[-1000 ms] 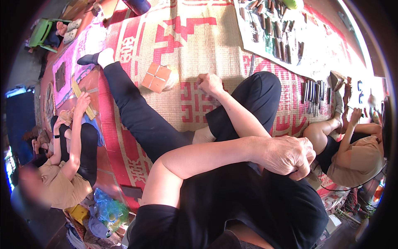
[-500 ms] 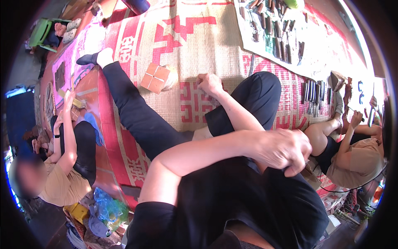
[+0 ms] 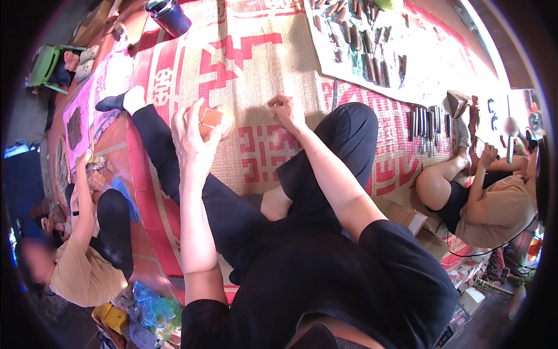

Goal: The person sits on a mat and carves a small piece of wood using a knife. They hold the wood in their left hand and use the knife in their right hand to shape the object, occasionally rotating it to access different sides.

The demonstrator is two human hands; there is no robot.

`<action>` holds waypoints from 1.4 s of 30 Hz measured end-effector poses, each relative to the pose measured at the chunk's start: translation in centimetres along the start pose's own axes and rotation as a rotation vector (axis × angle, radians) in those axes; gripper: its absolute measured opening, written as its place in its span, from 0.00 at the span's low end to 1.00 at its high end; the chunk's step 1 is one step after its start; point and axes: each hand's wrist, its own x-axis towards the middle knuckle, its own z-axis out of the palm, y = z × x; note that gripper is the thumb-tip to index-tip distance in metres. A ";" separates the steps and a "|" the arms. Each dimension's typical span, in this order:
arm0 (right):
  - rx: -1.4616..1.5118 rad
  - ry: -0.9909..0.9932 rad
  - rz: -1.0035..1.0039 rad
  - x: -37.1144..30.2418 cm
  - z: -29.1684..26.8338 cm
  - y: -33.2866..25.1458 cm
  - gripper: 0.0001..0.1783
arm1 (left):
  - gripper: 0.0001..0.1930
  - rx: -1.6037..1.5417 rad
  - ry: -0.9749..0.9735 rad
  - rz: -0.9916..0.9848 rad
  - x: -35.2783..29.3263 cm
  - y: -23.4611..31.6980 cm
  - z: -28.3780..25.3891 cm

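Note:
My left hand (image 3: pixel 195 139) is stretched forward over my left leg, with its fingers apart beside a square orange-brown block (image 3: pixel 211 118). Pale lines cross the block's top, and the hand covers part of its left and near sides. Whether the fingertips touch it, I cannot tell. A pale rounded piece (image 3: pixel 225 119) shows at the block's right edge. Over the mat in front of my bent right knee, my right hand (image 3: pixel 287 113) has its fingers curled together. Anything inside those fingers is hidden or too small to make out.
A red-patterned straw mat (image 3: pixel 267 70) lies under my legs. Many wooden-handled tools (image 3: pixel 369 49) lie on a pale sheet at the far right, with metal tools (image 3: pixel 427 123) nearer. People sit on both sides, left (image 3: pixel 87 262) and right (image 3: pixel 494 203). A dark blue container (image 3: pixel 168 17) stands far left.
My left hand has swung from across my body on the right to the block on the left, its fingers spreading. My right hand stays over the mat. The view has shifted slightly.

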 end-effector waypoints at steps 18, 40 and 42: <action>-0.778 0.350 0.260 5.5 -12.8 1.9 0.17 | 0.35 0.213 0.030 -0.125 0.4 -3.4 4.3; -0.943 0.190 0.269 6.7 -12.8 3.1 0.18 | 0.35 -0.407 0.150 -0.379 -1.8 -12.5 -0.3; -1.102 0.107 0.225 6.5 -11.4 1.9 0.15 | 0.34 -0.385 0.181 -0.391 -2.0 -12.9 -0.4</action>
